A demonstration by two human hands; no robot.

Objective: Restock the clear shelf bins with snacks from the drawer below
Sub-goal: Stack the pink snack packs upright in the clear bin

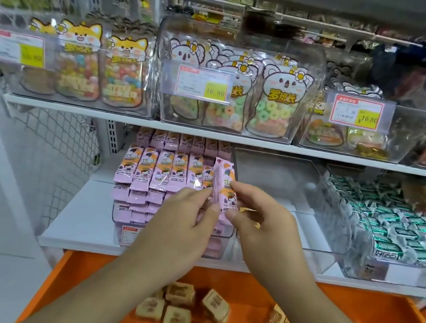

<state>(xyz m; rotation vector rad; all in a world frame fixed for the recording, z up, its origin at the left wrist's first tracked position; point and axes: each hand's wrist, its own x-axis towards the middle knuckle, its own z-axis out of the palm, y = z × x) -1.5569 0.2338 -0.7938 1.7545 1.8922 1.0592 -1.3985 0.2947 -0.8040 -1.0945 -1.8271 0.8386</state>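
A clear bin [126, 214] on the lower shelf is packed with upright pink and orange snack packets [161, 167]. My left hand [186, 218] and my right hand [261, 221] both pinch a few pink packets [220, 184], held upright over the bin's right end. Right of it stands a clear bin [281, 179] with nothing visible inside. Below, the orange drawer [362, 316] is pulled out and holds several tan square snack packs [177, 319].
A clear bin of green-and-white wrapped snacks [400, 231] stands to the right on the lower shelf. The upper shelf [210, 132] carries clear bins of candy bags with price tags. A white mesh panel [50, 153] closes the left side.
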